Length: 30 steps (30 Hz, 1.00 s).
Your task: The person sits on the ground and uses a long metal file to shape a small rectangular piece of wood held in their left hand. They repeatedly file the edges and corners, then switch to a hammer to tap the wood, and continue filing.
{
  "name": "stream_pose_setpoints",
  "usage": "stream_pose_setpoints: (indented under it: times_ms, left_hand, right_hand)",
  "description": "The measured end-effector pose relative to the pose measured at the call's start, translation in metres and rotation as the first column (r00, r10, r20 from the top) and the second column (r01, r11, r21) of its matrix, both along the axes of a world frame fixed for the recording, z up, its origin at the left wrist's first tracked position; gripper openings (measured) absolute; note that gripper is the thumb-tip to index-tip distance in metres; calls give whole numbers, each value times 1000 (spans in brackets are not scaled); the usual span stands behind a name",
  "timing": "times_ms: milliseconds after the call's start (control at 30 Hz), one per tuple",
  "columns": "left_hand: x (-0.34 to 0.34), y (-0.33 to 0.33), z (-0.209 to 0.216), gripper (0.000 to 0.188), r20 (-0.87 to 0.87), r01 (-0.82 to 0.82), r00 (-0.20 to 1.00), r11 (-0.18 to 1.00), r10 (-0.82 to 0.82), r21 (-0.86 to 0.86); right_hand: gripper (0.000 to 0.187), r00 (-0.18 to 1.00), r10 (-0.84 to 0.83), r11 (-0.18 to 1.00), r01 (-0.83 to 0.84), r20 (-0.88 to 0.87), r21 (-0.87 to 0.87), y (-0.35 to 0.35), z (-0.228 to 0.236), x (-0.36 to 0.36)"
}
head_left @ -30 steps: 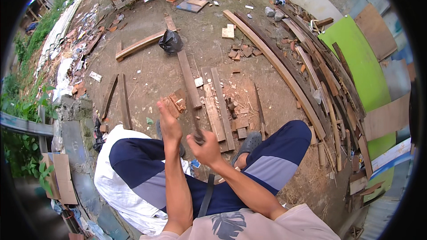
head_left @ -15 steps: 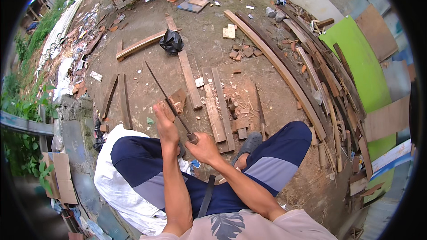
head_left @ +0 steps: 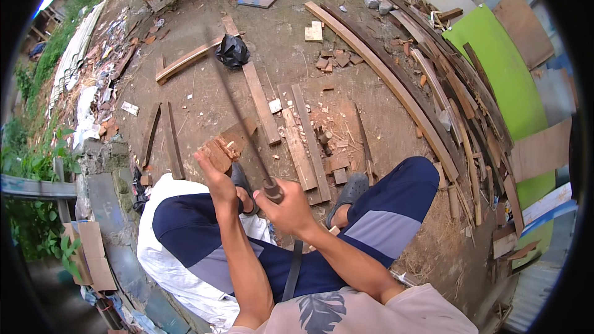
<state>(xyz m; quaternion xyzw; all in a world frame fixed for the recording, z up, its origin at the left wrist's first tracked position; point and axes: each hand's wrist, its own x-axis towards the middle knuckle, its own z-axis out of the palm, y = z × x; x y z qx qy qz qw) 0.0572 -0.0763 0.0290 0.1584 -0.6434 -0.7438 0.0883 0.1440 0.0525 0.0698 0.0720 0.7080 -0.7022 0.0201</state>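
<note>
My right hand [head_left: 289, 209] grips the wooden handle of a long, thin-bladed machete [head_left: 238, 111], which slants up and away to the left, blurred toward its tip. My left hand [head_left: 218, 180] holds a rough block of brown wood [head_left: 216, 151] with a chipped face, just left of the blade. Part of the left fingers is hidden by the wood. The blade passes over the wood's right side; whether they touch I cannot tell.
Planks [head_left: 298, 148] lie ahead among wood chips. A black plastic bag [head_left: 232, 52] rests on timber farther off. A long beam [head_left: 383, 80] and piled strips line the right, beside a green panel [head_left: 495, 74]. White cloth [head_left: 185, 284] lies by my left leg.
The machete has swung, its blade now blurred and its handle slightly right. My left hand has shifted left and turned, and more of the wood block shows.
</note>
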Motion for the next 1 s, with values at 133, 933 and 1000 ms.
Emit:
stream_pose_setpoints:
  times_ms: [133,933,1000]
  left_hand:
    - [2,4,0,65,47,90,995,993,-87,-74]
    - [44,17,-7,79,44,208,976,848,-215,-488]
    - [50,11,-4,75,114,211,977,842,-178,-497]
  right_hand:
    - [20,999,21,997,-23,40,70,-6,-21,5]
    - [29,781,496,733,-141,381,-665,37,-51,31]
    - [30,907,313,946,-272,280,-175,36,-49,38]
